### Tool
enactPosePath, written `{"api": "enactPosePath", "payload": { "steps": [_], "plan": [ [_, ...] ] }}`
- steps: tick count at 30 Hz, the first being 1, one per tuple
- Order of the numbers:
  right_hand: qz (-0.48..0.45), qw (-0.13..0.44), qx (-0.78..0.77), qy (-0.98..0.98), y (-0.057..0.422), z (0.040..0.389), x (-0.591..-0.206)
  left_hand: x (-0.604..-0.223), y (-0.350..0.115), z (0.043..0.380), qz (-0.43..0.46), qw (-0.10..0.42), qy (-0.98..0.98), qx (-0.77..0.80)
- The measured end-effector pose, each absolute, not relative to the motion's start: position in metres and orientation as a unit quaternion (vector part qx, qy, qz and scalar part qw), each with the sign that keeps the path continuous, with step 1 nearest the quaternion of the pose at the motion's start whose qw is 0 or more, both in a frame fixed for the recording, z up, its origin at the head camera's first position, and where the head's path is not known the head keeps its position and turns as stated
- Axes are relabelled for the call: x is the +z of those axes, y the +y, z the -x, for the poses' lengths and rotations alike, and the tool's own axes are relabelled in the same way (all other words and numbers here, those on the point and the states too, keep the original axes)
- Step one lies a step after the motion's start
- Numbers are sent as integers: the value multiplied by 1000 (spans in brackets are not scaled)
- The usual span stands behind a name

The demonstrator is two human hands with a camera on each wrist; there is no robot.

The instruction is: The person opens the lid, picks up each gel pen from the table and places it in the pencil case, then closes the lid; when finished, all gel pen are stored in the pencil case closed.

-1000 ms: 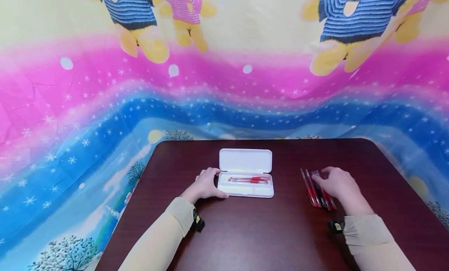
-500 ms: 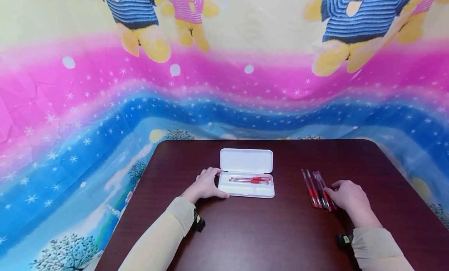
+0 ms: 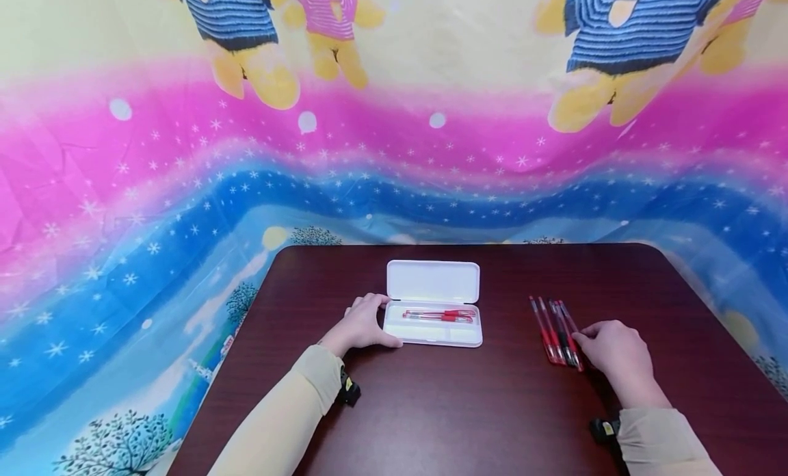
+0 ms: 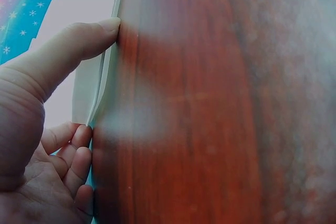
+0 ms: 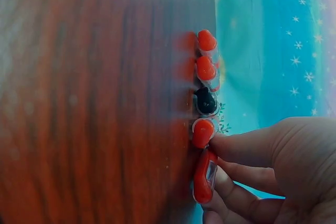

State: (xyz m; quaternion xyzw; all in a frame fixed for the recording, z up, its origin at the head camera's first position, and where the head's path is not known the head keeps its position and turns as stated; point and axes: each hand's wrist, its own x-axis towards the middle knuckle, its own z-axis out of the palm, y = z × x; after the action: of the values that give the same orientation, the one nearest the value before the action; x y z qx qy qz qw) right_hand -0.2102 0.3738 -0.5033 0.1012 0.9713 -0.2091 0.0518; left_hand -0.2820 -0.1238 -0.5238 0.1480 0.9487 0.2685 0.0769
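Note:
A white pencil case (image 3: 433, 282) lies with its lid up, and red pens (image 3: 454, 318) are inside it. My left hand (image 3: 362, 325) holds its left end, thumb on the front edge and fingers at the back; the left wrist view shows the thumb (image 4: 102, 32) on the rim. To the right, several pens lie side by side, red pens (image 3: 547, 336) with a black pen (image 3: 563, 338) among them. My right hand (image 3: 620, 356) is at the row's right end. In the right wrist view its thumb and fingers pinch the outermost red pen (image 5: 203, 179).
Everything stands on a dark brown table (image 3: 474, 407) with rounded back corners. A printed cloth (image 3: 394, 141) with bears and snowflakes hangs behind it. A small black device (image 3: 349, 388) sits at the left wrist, and another black device (image 3: 603, 429) at the right.
My right hand has drawn back from over the pens to the row's right side, leaving more of the pens visible. The left hand and the case stay put.

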Motion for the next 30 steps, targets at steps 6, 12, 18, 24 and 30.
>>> {"api": "enactPosePath", "payload": {
  "steps": [6,12,18,24,30],
  "plan": [
    [-92,31,-203,974,375,209,-503,-525,-123,282,-148,80,949,268],
    [-88,-1,-206,975,370,206,-498,-527,-122,282,-148,83,948,269],
    [-62,-50,-214,973,341,207,-480,-525,-123,282,-147,81,949,266],
    [8,-101,-216,971,294,218,-466,-524,-124,283,-146,78,949,268],
    [66,-111,-206,970,249,235,-466,-524,-124,284,-146,82,950,262]
  ]
}}
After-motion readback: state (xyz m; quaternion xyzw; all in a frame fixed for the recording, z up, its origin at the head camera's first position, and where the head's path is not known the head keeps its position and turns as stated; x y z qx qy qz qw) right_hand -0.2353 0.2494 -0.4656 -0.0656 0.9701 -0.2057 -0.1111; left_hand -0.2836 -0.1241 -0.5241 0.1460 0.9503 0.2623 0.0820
